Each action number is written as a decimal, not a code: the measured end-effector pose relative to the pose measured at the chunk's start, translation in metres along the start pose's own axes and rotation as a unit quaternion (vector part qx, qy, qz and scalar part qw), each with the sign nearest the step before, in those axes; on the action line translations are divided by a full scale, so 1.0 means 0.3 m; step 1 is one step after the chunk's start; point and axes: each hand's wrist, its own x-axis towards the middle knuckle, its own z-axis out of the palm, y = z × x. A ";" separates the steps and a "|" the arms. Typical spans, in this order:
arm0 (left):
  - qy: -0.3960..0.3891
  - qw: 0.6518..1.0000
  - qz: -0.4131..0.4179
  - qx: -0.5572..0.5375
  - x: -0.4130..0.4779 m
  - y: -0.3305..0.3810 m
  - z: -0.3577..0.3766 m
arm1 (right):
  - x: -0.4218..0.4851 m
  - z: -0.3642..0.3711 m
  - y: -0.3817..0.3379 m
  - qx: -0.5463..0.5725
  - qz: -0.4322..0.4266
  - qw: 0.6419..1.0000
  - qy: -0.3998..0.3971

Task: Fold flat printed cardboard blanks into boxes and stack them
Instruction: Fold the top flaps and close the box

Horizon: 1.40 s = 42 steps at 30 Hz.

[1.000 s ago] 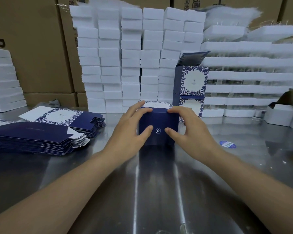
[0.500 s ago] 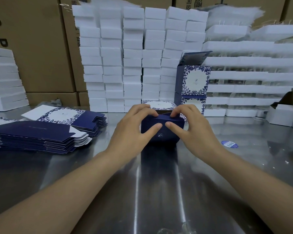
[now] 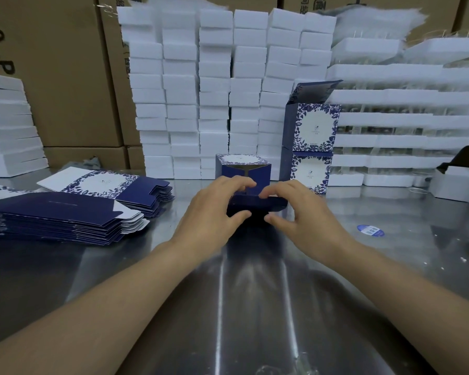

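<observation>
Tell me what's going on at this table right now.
A person is folding a navy printed box on a steel table. The left hand and right hand both pinch its near flap, fingers on top and thumbs beneath; the end facing the camera shows a gap between its side flaps. Flat blanks lie piled to the left. Two finished boxes stand stacked behind on the right, the upper one's lid flap open.

My left hand (image 3: 211, 212): bare.
My left forearm (image 3: 106, 301): bare along all I see.
My right hand (image 3: 306, 212): bare.
My right forearm (image 3: 390, 288): bare likewise.
</observation>
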 end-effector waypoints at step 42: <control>0.087 0.995 0.044 -0.022 0.019 0.061 -0.059 | 0.023 -0.031 -0.023 0.040 -0.047 0.993 0.101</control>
